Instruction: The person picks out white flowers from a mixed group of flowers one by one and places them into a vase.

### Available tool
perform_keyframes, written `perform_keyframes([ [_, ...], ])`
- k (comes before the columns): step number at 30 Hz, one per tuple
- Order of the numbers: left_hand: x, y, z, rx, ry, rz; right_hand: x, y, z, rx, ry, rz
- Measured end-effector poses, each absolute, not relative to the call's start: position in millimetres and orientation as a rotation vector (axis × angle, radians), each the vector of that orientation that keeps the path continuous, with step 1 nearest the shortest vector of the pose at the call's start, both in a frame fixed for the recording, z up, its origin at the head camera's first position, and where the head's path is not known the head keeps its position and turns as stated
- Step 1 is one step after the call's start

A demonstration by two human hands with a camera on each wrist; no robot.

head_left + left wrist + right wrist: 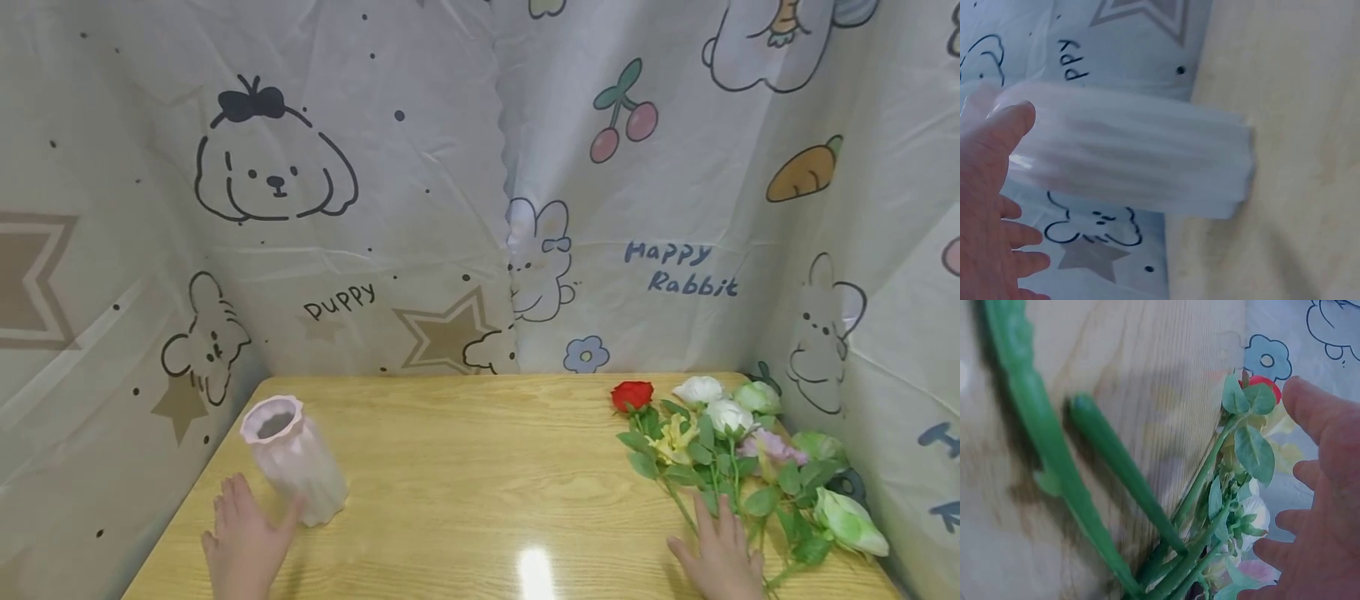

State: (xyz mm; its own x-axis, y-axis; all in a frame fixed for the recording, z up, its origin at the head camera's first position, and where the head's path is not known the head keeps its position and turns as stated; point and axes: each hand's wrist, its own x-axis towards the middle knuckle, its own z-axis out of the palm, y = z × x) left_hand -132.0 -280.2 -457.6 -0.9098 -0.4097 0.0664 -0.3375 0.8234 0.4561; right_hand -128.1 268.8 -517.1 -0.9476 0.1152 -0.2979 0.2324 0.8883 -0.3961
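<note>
On the left of the table stands a pale pink fluted vase (303, 467), its mouth visible from above. My left hand (249, 533) is beside it with fingers spread; in the left wrist view the thumb overlaps the vase's (1129, 150) upper part, and I cannot tell whether it touches. At the right lies a bunch of artificial flowers: a red rose (632, 396), white blooms (727, 417), a yellow one (675, 439), a pink one (772, 450) and greenish-white ones (851, 521). My right hand (720, 554) is over their green stems (1116, 469), fingers extended, holding nothing.
The wooden table (465, 467) reaches back to a printed cloth (427, 167) that hangs behind and on both sides. A dark round object (849, 483), partly hidden, lies behind the flowers near the right edge. Light glares off the table's front middle.
</note>
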Motion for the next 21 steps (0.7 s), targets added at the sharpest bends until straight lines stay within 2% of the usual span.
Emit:
perform_keyframes([
  [13, -166.2, -313.8, -446.7, 0.451, -2.832, -1.034, -130.6, 284.2, -521.3, 0.315, 2.723, -0.661],
  [21, -181.5, -326.7, -442.0, 0.318, -2.999, -1.042, -133.8, 288.3, -522.5, 0.317, 2.721, -0.699],
])
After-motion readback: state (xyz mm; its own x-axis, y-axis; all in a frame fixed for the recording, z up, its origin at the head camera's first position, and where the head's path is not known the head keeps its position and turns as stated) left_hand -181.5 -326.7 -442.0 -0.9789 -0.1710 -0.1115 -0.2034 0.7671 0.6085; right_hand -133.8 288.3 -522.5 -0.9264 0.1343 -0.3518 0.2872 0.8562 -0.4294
